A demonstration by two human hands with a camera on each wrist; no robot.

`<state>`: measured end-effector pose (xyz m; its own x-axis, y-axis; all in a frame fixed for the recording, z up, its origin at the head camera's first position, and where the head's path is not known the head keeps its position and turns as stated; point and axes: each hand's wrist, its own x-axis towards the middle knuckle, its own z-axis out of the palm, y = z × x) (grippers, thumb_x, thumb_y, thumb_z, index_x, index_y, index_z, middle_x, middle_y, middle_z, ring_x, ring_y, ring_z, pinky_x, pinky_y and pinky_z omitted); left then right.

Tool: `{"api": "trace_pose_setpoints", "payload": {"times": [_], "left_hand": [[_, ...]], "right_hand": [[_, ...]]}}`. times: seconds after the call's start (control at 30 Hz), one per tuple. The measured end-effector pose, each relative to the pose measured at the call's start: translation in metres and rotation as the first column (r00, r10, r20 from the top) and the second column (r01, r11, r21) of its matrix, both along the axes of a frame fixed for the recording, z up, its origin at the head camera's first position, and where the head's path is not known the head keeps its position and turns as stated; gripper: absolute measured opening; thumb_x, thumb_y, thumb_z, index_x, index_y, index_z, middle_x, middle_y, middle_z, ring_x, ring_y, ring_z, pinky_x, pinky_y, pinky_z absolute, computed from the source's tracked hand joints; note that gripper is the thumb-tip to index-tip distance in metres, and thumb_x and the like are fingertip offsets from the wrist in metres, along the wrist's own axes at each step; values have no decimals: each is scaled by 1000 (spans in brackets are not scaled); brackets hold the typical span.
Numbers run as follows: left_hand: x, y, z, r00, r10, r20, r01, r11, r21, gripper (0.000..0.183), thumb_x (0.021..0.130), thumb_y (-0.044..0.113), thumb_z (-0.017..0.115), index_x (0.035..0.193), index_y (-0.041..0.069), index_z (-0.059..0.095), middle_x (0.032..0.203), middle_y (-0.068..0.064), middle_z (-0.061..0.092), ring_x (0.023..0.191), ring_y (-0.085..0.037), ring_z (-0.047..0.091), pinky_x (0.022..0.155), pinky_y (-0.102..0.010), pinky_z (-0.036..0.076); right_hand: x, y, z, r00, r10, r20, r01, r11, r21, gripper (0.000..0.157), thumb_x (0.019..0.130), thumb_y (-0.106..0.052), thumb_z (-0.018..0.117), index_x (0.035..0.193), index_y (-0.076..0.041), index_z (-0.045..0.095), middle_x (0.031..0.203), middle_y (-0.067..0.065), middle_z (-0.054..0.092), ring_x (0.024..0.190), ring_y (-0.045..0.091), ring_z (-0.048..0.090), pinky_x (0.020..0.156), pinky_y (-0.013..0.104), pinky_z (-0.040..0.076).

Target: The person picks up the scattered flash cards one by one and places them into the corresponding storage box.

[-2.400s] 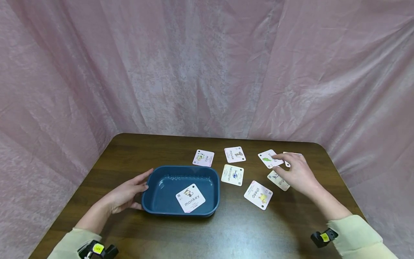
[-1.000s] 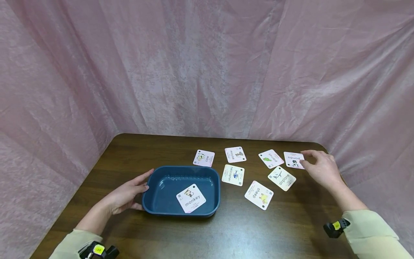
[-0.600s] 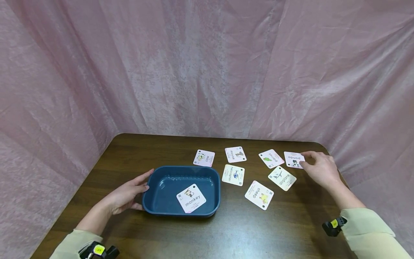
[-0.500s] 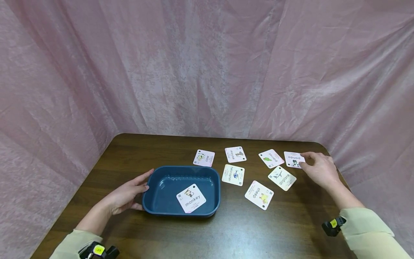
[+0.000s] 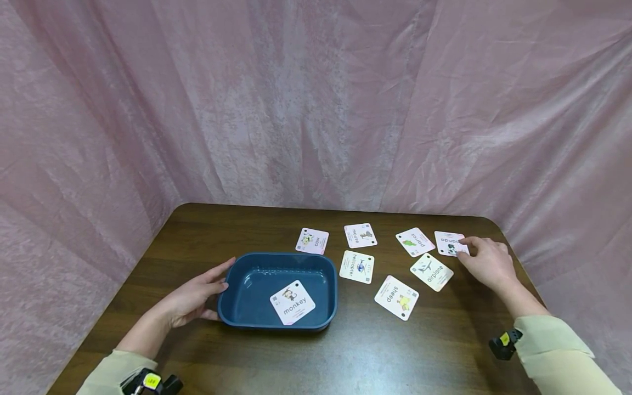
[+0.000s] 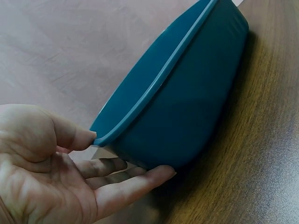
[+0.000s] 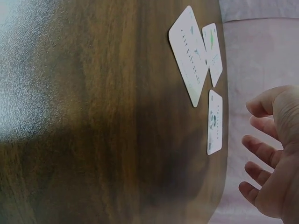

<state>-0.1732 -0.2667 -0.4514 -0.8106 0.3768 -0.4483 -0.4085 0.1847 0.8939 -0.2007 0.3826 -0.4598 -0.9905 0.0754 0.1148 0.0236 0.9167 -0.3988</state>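
Observation:
My left hand [image 5: 195, 296] rests against the left end of a dark blue plastic basin [image 5: 247, 315]. In the left wrist view, its thumb touches the rim and its spread fingers lie along the outer wall. A square picture card reading "monkey" [image 5: 292, 303] lies inside the basin. At the far right, my right hand [image 5: 486, 263] is over the right edge of the "panda" card [image 5: 446, 241], covering part of it. The right wrist view shows loosely bent fingers [image 7: 261, 151] with nothing between them, apart from the panda card [image 7: 215, 123].
Beside that hand lie the parrot card [image 5: 415, 242] and airplane card [image 5: 432, 272]. Sheep [image 5: 396, 298], helicopter [image 5: 356, 266], mouse [image 5: 360, 236] and cow [image 5: 312, 241] cards lie nearer the basin. The wooden table [image 5: 375, 362] ends at a pink curtain [image 5: 316, 109].
My right hand has moved right from over the parrot and airplane cards to the panda card, and its fingers have shifted slightly further over it. The left hand and basin have stayed put.

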Motion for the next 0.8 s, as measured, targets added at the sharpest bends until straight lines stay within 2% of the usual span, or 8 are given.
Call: {"api": "trace_pose_setpoints", "payload": {"times": [0.33, 0.8], "left_hand": [[0, 0, 0, 1000, -7, -5, 7, 1000, 0, 62, 112, 15, 38, 166, 27, 12, 169, -23, -5, 138, -56, 34, 84, -63, 56], [-2, -1, -2, 1000, -21, -9, 21, 999, 31, 62, 112, 13, 37, 166, 26, 11, 169, -22, -4, 139, -53, 33, 85, -62, 56]], "right_hand": [[-2, 6, -16, 999, 27, 40, -29, 997, 75, 44, 96, -28, 61, 129, 1, 63, 132, 36, 54, 115, 65, 38, 82, 73, 37], [6, 12, -27, 992, 73, 100, -89, 984, 158, 49, 99, -25, 53, 136, 6, 57, 144, 33, 47, 131, 63, 28, 96, 77, 28]]}}
